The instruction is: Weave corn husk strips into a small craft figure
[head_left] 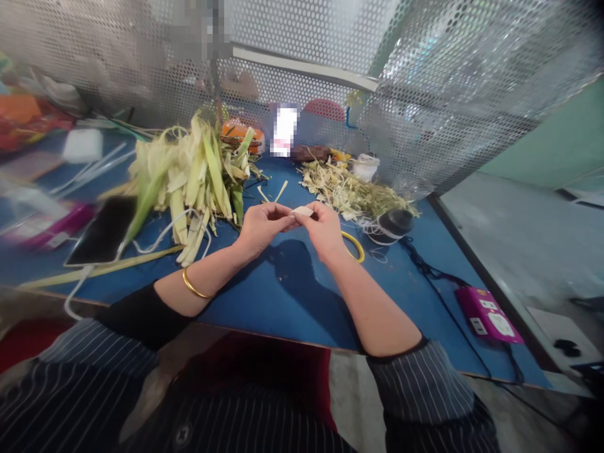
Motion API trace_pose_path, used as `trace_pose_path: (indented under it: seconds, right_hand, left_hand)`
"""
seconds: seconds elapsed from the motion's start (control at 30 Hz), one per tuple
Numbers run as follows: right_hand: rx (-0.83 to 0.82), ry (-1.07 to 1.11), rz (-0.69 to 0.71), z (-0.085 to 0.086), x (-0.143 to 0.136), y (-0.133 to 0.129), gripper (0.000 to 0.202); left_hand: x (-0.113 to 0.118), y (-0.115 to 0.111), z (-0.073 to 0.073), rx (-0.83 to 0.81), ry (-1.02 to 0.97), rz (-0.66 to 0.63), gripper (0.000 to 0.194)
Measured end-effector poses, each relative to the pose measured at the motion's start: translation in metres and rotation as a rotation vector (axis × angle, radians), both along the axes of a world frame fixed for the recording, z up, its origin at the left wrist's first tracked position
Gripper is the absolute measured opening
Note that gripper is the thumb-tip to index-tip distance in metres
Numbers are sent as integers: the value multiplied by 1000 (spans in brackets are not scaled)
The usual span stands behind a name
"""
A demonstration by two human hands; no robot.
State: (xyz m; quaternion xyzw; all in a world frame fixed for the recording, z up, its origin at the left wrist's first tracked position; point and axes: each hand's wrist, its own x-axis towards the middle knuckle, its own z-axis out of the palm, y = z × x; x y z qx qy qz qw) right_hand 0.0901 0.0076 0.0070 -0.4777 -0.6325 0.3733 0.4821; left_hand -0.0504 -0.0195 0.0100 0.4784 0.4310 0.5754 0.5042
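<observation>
Above the middle of the blue table (302, 302), my left hand (262, 228) and my right hand (323, 231) meet fingertip to fingertip. Between them is a small pale piece (303, 211), which looks like a bit of husk, pinched by the fingers of both hands. A large pile of pale green corn husks (189, 170) lies to the left of my left hand. Beyond my right hand spreads a heap of dry husk scraps (340, 189). A yellow ring (355, 246) lies beside my right wrist, partly hidden by it.
At the left are a dark phone (104, 229) with a white cable and a white box (82, 146). A spool of thread (394, 225) stands to the right, near black cables and a magenta power strip (489, 314). A perforated metal screen (302, 69) rises behind.
</observation>
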Motion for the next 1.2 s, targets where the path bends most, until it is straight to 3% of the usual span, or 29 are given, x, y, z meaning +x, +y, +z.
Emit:
trace_pose_path:
  seconds: [0.1, 0.3, 0.57, 0.77, 1.0, 1.2]
  right_hand:
    - [84, -48, 21, 3, -1, -3, 5]
    - [422, -234, 33, 10, 1, -11, 7]
    - [522, -374, 66, 10, 2, -16, 10]
    - [459, -363, 53, 11, 1, -15, 9]
    - [104, -53, 64, 7, -2, -8, 7]
    - [19, 27, 36, 4, -1, -3, 7]
  left_hand:
    - [-1, 0, 4, -73, -37, 13, 18]
    - [-4, 1, 5, -231, -183, 7, 18]
    - [-4, -2, 5, -302, -296, -69, 9]
    - [-3, 1, 2, -220, -293, -40, 9]
    - [-1, 0, 0, -95, -212, 3, 12]
    - [0, -1, 3, -21, -88, -15, 15]
